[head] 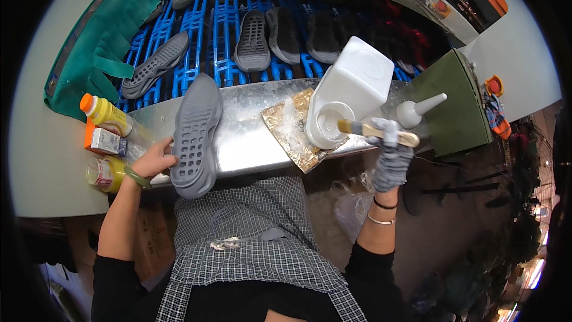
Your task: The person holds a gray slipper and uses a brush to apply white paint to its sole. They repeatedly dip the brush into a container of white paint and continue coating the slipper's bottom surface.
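Note:
My left hand (154, 159), bare, holds the edge of a grey shoe sole (196, 129) by the heel-side end. The sole lies across the metal ledge (241, 143), its grid of square recesses facing up and one end jutting past the near edge. In a grey knitted glove, my right hand (391, 156) grips a wooden-handled flat brush (371, 132). The bristles are over the round mouth of a white plastic container (357, 71), which lies tilted with whitish liquid inside its opening. Beneath that container is a stained, tape-covered board (288, 120).
Behind the ledge, a blue roller conveyor (228, 31) carries several grey soles (252, 40). To the left stand a yellow bottle (107, 114), a small box (106, 140) and a yellow tape roll (107, 173). A white nozzle bottle (411, 114) and a green metal box (456, 103) are at right.

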`<state>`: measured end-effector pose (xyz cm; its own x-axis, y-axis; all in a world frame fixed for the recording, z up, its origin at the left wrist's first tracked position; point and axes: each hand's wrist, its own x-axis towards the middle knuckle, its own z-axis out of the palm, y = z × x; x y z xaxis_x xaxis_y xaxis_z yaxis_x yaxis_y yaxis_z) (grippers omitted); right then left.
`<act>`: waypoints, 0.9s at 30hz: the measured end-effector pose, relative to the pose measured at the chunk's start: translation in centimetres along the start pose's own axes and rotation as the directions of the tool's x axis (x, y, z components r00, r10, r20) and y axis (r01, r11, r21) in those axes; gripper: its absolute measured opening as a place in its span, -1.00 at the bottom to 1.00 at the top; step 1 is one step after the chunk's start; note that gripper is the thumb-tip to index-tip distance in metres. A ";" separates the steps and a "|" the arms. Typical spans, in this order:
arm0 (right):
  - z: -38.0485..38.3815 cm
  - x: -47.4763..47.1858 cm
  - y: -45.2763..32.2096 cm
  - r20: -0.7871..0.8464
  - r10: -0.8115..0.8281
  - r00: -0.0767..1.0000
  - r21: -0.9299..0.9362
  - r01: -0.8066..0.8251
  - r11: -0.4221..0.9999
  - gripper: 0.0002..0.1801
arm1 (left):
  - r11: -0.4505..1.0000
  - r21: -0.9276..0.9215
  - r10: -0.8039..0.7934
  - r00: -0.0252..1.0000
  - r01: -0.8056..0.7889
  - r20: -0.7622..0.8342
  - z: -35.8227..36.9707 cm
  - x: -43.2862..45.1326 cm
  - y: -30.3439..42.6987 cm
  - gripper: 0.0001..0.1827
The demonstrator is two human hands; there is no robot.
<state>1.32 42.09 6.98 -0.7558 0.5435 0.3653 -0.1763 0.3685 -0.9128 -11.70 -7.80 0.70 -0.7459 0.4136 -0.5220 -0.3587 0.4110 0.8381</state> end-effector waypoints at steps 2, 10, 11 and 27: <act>0.7 0.5 2.1 0.111 -0.064 0.992 -0.084 0.073 0.994 -0.67 | 0.874 -0.486 0.040 0.994 0.013 0.098 1.5 -1.2 -2.0 -0.31; 0.8 0.2 3.8 0.231 0.016 0.973 -0.160 0.022 0.987 -0.73 | -0.028 -0.980 0.509 0.847 0.195 0.154 13.4 -4.8 -6.9 0.04; 0.8 0.0 2.8 0.177 0.052 0.983 -0.044 -0.045 0.998 -0.72 | -0.107 -0.972 0.520 0.845 0.207 0.122 14.1 -5.4 -6.9 0.08; 0.6 -3.2 2.0 -0.226 0.306 0.925 0.236 -0.253 0.938 -0.74 | 0.016 -0.983 0.412 0.894 0.185 0.175 17.7 -3.7 -4.8 -0.21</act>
<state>2.97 40.62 3.87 -0.6102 0.7859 0.1003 -0.1231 0.0310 -0.9919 2.68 3.05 -4.19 -0.7167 0.6813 -0.1488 -0.6950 -0.7153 0.0729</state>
